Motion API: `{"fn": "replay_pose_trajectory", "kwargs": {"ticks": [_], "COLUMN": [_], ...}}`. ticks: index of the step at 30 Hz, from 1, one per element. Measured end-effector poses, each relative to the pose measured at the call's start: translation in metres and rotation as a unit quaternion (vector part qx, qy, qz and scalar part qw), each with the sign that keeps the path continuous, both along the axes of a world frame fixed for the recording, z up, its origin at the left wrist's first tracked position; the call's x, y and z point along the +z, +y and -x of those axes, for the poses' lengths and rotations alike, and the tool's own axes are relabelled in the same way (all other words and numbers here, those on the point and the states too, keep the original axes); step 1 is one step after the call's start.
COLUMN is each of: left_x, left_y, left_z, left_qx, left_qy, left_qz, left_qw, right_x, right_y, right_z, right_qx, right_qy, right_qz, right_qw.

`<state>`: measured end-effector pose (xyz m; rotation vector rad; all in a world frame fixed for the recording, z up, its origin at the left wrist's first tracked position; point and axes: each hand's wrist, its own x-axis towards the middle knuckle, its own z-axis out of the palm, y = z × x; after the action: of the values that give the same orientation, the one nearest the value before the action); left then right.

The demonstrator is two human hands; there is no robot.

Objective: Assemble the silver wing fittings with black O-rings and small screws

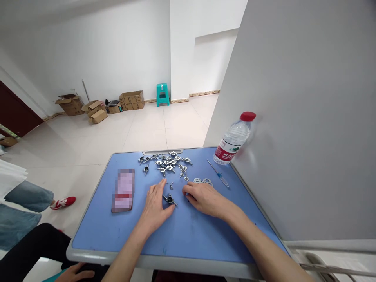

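Note:
My left hand (154, 209) rests on the blue table with its thumb and fingers apart. A small metal fitting (169, 200) with a dark round middle lies in the gap between that thumb and forefinger. My right hand (202, 198) is closed at the table, fingertips together; a small dark bit shows under them, too hidden to name. Several tiny metal screws or pins (171, 185) lie between the hands. Flat metal plates with holes (207, 181) lie just beyond my right hand. Farther back is a pile of similar metal fittings (169, 162).
A water bottle (233, 140) with a red cap stands at the right, by a grey panel (308, 117). Near it lies a screwdriver (219, 174). A phone-like flat item (123, 191), blurred, lies left. Other people's legs (26, 199) and a hand (76, 273) show at the left.

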<state>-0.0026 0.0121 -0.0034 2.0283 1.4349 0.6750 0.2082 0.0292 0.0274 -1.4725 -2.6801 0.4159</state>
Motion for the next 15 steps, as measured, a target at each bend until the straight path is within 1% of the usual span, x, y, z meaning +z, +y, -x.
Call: {"fn": "replay_pose_trajectory", "kwargs": {"ticks": [4,11,15], "left_x": [-0.0013,0.0020,0.0006], "left_y": [0.0027,0.0030,0.0031], "left_z": [-0.0014,-0.0015,-0.0007], "left_qx": [0.003,-0.024,-0.022], "left_qy": [0.012,0.022,0.018], "left_qz": [0.011,0.009,0.013], "left_qw": [1.000,0.999,1.000], "right_x": [0.0005,-0.0044,-0.0051], "right_y": [-0.0001,0.0002,0.0002], "right_z": [0.0001,-0.0010,-0.0015], "right_qx": [0.000,0.004,0.005], "right_qy": [-0.003,0.005,0.005], "right_qz": [-0.001,-0.008,-0.013], "right_qw": [1.000,1.000,1.000]}}
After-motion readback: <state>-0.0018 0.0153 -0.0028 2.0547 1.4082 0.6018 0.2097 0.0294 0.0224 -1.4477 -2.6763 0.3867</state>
